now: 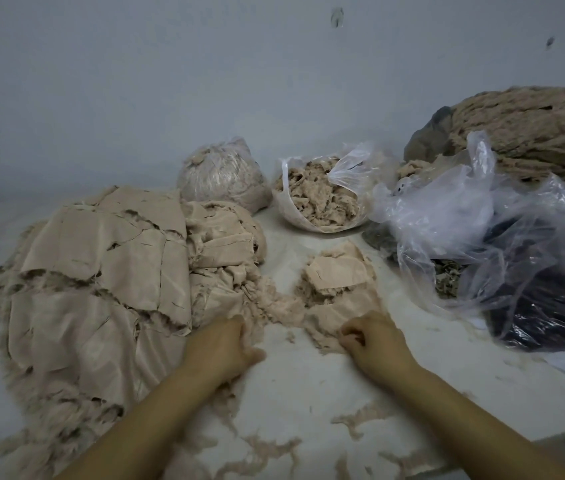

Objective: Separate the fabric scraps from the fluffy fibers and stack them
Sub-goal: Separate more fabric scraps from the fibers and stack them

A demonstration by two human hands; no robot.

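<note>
Fingers of the left hand (pixel 220 344) are buried in the fluffy fibers (pixel 274 308) at the near edge of the big heap of fabric scraps (pixel 101 258), so whether they pinch or merely press cannot be told; only the thumb shows, lying out to the side on the white table (pixel 302 386). That heap fills the left half of the table, its flat beige pieces overlapping with fuzz showing at their torn edges. To the right, the right hand (pixel 367 341) has its fingers curled, pinching the near edge of a small scrap (pixel 340 315) that lies in front of a smaller stack of scraps (pixel 336 271). These pieces look light, limp and clingy; fuzz will probably drag along with any piece lifted, so a bare cloth corner seems the best hold, with the other hand pinning the fluff down. Behind, a tied bag (pixel 220 176) and an open bag of fibers (pixel 319 199) stand near the wall. Crumpled clear plastic bags (pixel 482 216) crowd the right side, close to the small stack. Open room lies mainly between and in front of the hands, though loose wisps (pixel 267 448) litter it.
</note>
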